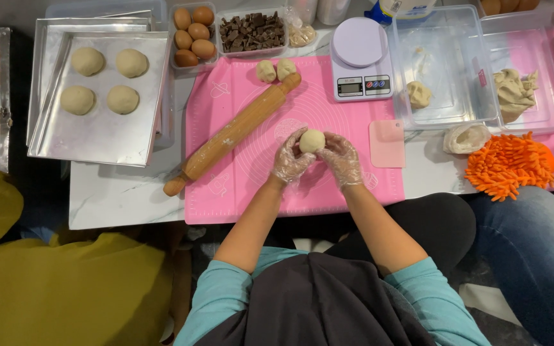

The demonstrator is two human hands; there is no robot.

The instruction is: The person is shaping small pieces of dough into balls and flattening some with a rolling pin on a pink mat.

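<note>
Dough ball (311, 141), one, sits cupped between the gloved left hand (292, 159) and right hand (341, 158) over the pink mat (226, 198) centre. Left to right: tray (97, 138) with four dough rounds (87, 61), one rolling pin (232, 133), two dough pieces (266, 70), one scale (360, 59), one scraper (387, 143).

A pale cream dough ball (311, 140) sits above a bright pink mat (251, 186) printed with faint white circles. The rolling pin (232, 134) is warm tan wood. Brown eggs (193, 35) and dark brown chocolate chunks (251, 32) sit nearby. A silver tray (107, 138), a white scale (360, 57) and a vivid orange mitt (510, 165) surround it.
</note>
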